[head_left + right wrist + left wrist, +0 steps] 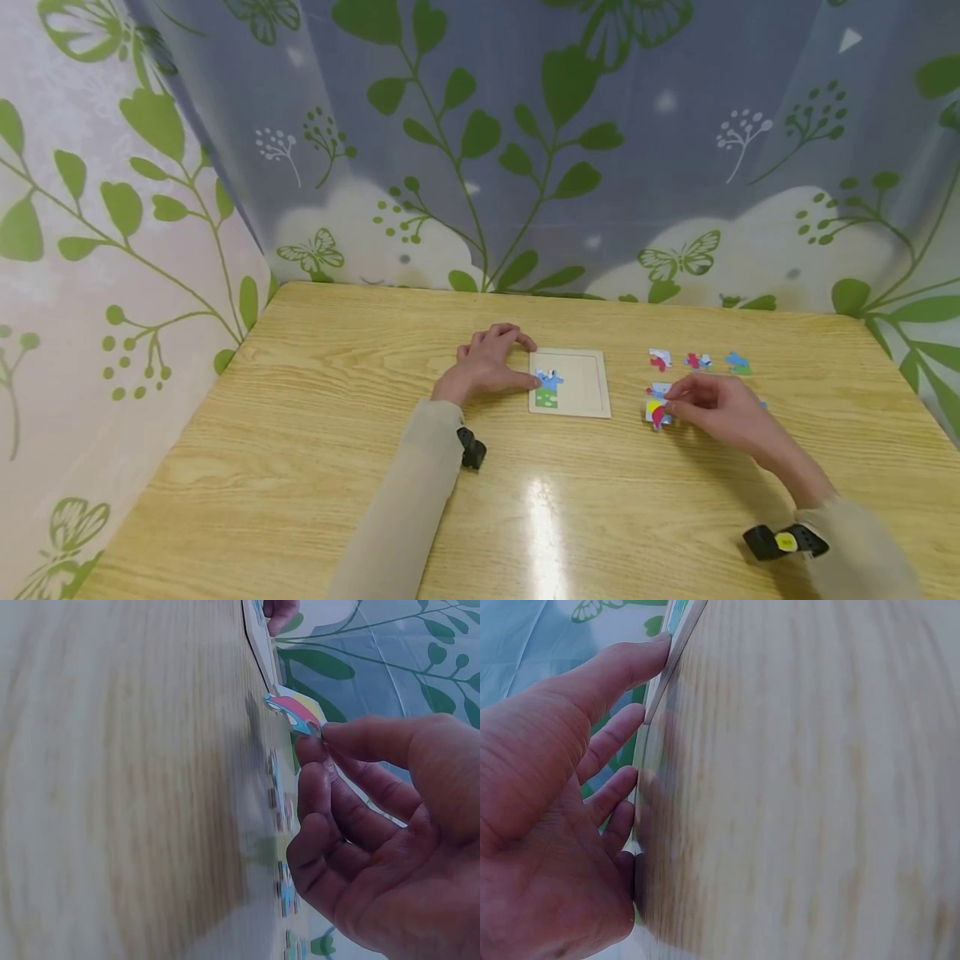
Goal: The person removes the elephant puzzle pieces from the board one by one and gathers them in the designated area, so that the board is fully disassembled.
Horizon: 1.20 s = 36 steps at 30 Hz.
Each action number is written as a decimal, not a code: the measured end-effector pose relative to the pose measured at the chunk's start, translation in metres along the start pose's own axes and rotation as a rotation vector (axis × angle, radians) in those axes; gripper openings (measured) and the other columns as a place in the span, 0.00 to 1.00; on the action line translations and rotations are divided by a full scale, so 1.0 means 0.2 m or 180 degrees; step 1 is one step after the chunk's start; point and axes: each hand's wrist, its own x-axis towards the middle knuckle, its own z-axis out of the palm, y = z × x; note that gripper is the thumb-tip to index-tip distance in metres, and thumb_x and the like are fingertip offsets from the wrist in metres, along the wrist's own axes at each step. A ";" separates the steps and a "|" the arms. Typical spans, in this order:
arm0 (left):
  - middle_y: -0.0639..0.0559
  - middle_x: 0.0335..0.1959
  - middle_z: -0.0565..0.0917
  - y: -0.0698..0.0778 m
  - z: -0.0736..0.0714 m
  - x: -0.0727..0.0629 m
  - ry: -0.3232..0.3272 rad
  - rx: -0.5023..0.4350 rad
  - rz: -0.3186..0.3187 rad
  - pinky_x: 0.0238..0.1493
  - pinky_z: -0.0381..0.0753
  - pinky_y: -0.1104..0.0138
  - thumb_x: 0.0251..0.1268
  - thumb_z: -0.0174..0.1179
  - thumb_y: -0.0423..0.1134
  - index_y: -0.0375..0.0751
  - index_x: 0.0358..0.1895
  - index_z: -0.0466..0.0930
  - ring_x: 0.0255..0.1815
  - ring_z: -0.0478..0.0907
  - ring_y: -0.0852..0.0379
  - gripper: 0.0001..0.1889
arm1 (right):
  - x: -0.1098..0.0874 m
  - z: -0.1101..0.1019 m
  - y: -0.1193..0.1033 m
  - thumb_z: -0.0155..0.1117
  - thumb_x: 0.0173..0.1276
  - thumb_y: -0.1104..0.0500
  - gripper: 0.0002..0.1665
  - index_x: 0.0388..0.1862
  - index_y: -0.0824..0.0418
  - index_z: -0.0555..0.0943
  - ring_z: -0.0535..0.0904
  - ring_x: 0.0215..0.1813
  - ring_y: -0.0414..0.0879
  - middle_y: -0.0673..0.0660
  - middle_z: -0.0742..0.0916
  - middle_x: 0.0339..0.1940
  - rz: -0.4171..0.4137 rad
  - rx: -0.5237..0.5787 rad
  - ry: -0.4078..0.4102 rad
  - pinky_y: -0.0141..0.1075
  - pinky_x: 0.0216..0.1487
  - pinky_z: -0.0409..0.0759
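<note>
My left hand (487, 367) rests at the left side of a square wooden puzzle board (585, 387). Its thumb touches the board's left edge in the left wrist view, and the other fingers are spread behind. A few blue and green puzzle pieces (547, 398) lie along the board's left side, partly behind the thumb tip in the head view. To the right of the board, my right hand (720, 408) pinches a yellow, red and pale blue puzzle piece (301, 712) between thumb and fingertips, raised off the table. Beneath this hand, loose pieces are partly hidden.
Behind the right hand, a row of loose puzzle pieces lies on the wooden table (315, 433): a white and red one (660, 359), a red and blue one (697, 361) and a blue and green one (738, 362). Leaf-patterned curtains (480, 208) hang along the table's back and sides.
</note>
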 end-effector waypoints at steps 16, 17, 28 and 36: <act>0.53 0.83 0.56 0.00 0.00 0.00 -0.0006 -0.0004 -0.0020 0.74 0.51 0.39 0.61 0.71 0.58 0.62 0.62 0.76 0.81 0.52 0.39 0.27 | -0.05 -0.01 0.07 0.67 0.73 0.54 0.14 0.50 0.63 0.84 0.81 0.33 0.37 0.54 0.90 0.37 0.0029 -0.0085 -0.0137 0.31 0.36 0.76; 0.53 0.83 0.56 0.00 0.00 0.00 -0.0002 0.0004 -0.0020 0.74 0.52 0.39 0.61 0.71 0.58 0.63 0.62 0.76 0.81 0.52 0.39 0.27 | -0.05 -0.01 0.07 0.67 0.73 0.55 0.14 0.50 0.64 0.84 0.81 0.33 0.37 0.54 0.90 0.37 0.0019 -0.0077 -0.0143 0.31 0.36 0.76; 0.53 0.83 0.56 0.00 0.00 0.00 -0.0013 0.0002 -0.0029 0.74 0.52 0.40 0.61 0.71 0.57 0.62 0.62 0.76 0.81 0.52 0.39 0.26 | -0.05 -0.01 0.07 0.68 0.73 0.53 0.13 0.48 0.61 0.84 0.81 0.35 0.36 0.53 0.90 0.37 0.0108 -0.0215 -0.0150 0.31 0.37 0.74; 0.54 0.83 0.56 -0.01 0.01 0.00 0.0007 0.0001 -0.0008 0.73 0.52 0.40 0.61 0.71 0.57 0.63 0.62 0.76 0.81 0.52 0.39 0.26 | -0.05 -0.01 0.08 0.67 0.73 0.54 0.13 0.47 0.62 0.85 0.81 0.35 0.35 0.53 0.90 0.38 0.0124 -0.0203 -0.0146 0.31 0.37 0.75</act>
